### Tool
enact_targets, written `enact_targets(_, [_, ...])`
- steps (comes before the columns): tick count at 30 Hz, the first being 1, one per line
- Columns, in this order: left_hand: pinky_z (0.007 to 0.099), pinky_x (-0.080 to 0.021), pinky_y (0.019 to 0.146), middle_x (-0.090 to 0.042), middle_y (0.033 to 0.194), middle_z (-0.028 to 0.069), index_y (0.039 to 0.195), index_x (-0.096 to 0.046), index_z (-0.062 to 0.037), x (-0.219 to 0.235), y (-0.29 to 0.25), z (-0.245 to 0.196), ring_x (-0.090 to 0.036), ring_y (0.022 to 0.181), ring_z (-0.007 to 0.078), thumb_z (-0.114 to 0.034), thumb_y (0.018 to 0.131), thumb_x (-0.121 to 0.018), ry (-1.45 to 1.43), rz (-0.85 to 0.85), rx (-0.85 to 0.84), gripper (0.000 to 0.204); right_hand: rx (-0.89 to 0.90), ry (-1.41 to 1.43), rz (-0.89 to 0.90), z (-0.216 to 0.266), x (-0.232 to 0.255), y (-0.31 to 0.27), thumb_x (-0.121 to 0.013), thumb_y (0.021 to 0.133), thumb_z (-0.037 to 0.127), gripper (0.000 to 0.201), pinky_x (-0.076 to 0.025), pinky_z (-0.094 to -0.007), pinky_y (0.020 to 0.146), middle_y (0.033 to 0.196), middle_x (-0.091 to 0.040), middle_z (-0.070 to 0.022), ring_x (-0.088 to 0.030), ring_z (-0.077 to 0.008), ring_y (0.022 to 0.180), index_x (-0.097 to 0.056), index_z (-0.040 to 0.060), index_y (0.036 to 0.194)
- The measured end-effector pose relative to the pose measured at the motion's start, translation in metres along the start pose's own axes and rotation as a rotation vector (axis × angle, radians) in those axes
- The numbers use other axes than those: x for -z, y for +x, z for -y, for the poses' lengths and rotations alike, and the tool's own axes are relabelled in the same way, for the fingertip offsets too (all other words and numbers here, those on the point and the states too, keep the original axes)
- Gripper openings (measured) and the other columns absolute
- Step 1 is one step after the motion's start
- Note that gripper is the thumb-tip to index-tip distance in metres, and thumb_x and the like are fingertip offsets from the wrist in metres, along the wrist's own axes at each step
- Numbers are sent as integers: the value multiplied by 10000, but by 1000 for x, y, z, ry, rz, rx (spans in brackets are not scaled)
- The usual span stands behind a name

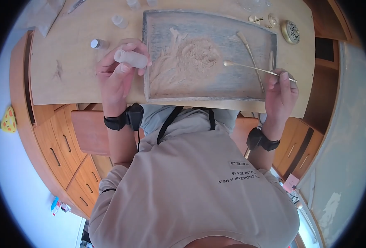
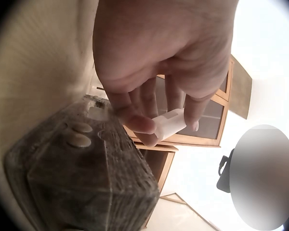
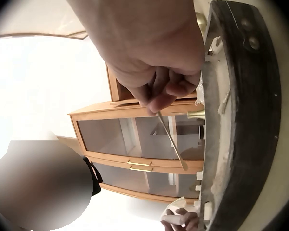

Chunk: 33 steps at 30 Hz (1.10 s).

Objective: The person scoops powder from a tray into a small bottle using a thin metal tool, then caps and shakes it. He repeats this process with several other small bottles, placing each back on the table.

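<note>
In the head view my left hand [image 1: 116,84] grips a small frosted bottle [image 1: 135,59] lying tilted across the fingers and thumb, by the left rim of a grey wooden tray [image 1: 207,99]. The left wrist view shows the bottle [image 2: 171,124] between thumb and fingertips. My right hand [image 1: 282,93] pinches the handle of a slender brass spoon [image 1: 245,67] over the tray's right side. Its small bowl points left, toward a mound of tan powder [image 1: 199,56] spread in the tray. In the right wrist view the spoon [image 3: 171,142] slants down from the fingertips.
A brass tool with a flared end [image 1: 249,49] lies in the tray's right part. Left of the tray stand a dark-topped bottle [image 1: 97,44] and a small clear bottle [image 1: 119,21]. A round pierced brass piece [image 1: 291,32] sits at the right, a plastic bag [image 1: 40,14] far left.
</note>
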<state>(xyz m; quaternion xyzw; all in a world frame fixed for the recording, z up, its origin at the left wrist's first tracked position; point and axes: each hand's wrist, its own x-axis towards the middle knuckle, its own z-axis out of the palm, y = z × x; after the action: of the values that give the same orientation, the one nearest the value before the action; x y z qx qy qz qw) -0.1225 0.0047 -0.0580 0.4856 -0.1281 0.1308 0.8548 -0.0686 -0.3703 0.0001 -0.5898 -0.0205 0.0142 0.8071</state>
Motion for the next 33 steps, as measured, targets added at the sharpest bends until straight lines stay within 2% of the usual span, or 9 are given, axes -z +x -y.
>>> enact_targets(8, [319, -507, 673, -634, 1156, 225, 1318, -632, -14, -1, 1, -2, -645, 866, 260, -175, 948, -690, 19, 4, -12, 408, 30, -166, 3, -9, 0, 2, -593, 1034, 131, 230, -490, -321, 758, 1046, -666, -132, -597, -183, 858, -671, -84, 1045])
enact_targets(13, [322, -512, 665, -659, 1089, 208, 1311, -632, -6, -2, 1, -4, -650, 847, 246, -212, 950, -701, 37, -17, 18, 422, 22, -195, 70, -4, -8, 9, -557, 1049, 145, 237, -463, -324, 780, 1005, -640, -103, -567, -177, 870, -650, -72, 1070])
enact_targets(16, [333, -535, 695, -673, 1090, 205, 1295, -636, 5, 5, 3, -7, -664, 852, 246, -148, 913, -738, 47, 24, 90, 424, 25, -161, 156, -1, -1, 14, -538, 1049, 146, 229, -447, -329, 788, 1011, -616, -97, -547, -174, 878, -640, -58, 1065])
enact_targets(19, [309, -487, 621, -669, 1050, 186, 1259, -631, 4, -1, -2, -2, -628, 833, 241, -172, 891, -766, 142, -65, 28, 430, 52, -161, 205, -3, 4, 18, -529, 1042, 136, 212, -449, -334, 797, 1040, -610, -105, -543, -177, 886, -632, -48, 1062])
enact_targets(22, [353, -576, 789, -712, 1071, 191, 1253, -647, 19, 0, -4, -4, -700, 918, 247, 61, 761, -804, 129, -98, 86, 518, 48, -182, 141, -3, 3, 14, -522, 1040, 129, 207, -460, -334, 813, 1049, -619, -112, -550, -182, 890, -625, -47, 1071])
enact_targets(25, [334, -570, 796, -719, 1064, 170, 1201, -674, 27, -14, -3, -11, -697, 947, 230, 63, 755, -810, 297, -181, 90, 468, 41, -215, 118, -1, 1, 11, -516, 1045, 130, 211, -474, -334, 824, 1047, -635, -113, -578, -186, 895, -621, -49, 1085])
enact_targets(28, [315, -561, 805, -723, 1063, 154, 1141, -699, 34, -32, 11, -23, -696, 953, 223, 62, 758, -808, 759, -45, -46, 399, 20, -307, 90, -1, 2, 6, -513, 1049, 128, 216, -486, -325, 814, 1048, -652, -114, -616, -184, 888, -625, -52, 1086])
enact_targets(31, [310, -556, 809, -723, 1056, 145, 1088, -708, 42, -55, 14, -29, -694, 958, 225, 50, 748, -819, 877, -17, -59, 358, -12, -349, 73, -4, 2, 0, -515, 1048, 120, 217, -496, -314, 794, 1046, -664, -119, -645, -181, 871, -636, -58, 1075])
enact_targets(33, [339, -543, 881, -701, 1099, 185, 1150, -669, 60, -60, 7, -32, -681, 1013, 255, 83, 745, -799, 897, 60, -37, 426, -12, -366, 63, -4, -1, -1, -525, 1044, 116, 214, -500, -306, 784, 1026, -676, -121, -654, -177, 858, -644, -60, 1067])
